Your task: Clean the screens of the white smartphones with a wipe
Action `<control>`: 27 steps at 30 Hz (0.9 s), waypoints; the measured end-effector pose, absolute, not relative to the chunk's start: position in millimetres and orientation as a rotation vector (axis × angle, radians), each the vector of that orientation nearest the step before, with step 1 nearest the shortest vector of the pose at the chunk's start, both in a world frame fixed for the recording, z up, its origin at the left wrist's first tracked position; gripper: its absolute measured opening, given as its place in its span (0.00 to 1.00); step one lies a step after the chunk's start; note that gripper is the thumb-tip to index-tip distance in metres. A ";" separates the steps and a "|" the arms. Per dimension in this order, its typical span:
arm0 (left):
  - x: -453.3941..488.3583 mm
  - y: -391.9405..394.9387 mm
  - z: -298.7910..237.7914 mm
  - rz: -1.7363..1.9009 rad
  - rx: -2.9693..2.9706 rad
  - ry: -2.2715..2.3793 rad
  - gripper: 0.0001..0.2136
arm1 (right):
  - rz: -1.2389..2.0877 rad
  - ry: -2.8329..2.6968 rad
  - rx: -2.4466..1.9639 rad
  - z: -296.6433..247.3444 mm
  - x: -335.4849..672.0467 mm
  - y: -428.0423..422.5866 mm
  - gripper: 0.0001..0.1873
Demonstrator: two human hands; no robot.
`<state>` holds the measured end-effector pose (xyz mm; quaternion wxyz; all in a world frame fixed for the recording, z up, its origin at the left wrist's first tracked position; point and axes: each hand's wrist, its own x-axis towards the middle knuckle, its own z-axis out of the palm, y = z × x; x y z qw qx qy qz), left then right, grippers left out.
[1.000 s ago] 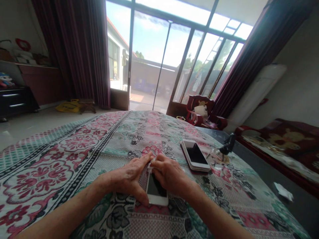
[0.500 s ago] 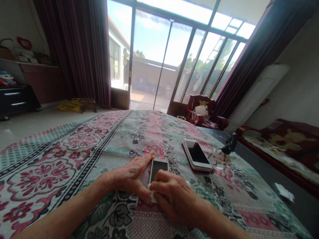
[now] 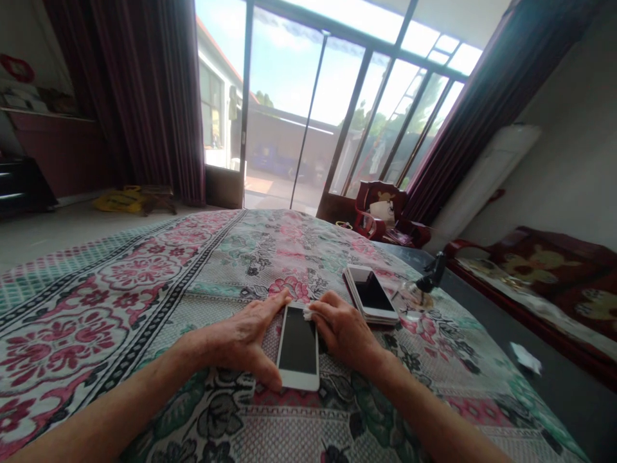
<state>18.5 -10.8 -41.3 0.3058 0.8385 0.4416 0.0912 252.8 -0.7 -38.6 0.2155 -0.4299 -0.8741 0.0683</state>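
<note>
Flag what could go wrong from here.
1. The white rectangular phone with a dark screen lies flat on the floral-patterned cloth; pushing the small white wad in the right-hand grip might slide it, since the left-hand grip sits only along its left edge.
2. A wide right swing could bump the white-phone-topped stack or the clear, black-topped bottle nearby.

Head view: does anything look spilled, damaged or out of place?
One thing: a crumpled white scrap on the dark surface right of the tablecloth looks stray, lying apart from the other things. The phone between left hand and right hand lies flat, and I see no spill or damage.
</note>
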 end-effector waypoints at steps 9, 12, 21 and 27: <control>16.1 -6.9 -51.0 0.243 2.245 1.175 0.60 | 0.496 -2.665 -1.060 -13.6 259.4 -50.2 0.10; 15.5 -5.6 -53.4 0.239 2.247 1.185 0.59 | 0.597 -2.728 -1.034 -6.2 259.5 -54.3 0.10; 17.8 -8.1 -47.5 0.231 2.248 1.169 0.60 | 0.291 -2.469 -1.146 -35.7 251.9 -12.9 0.13; 17.2 -8.3 -47.9 0.210 2.243 1.193 0.61 | 0.264 -2.622 -1.084 -27.0 239.1 -39.2 0.12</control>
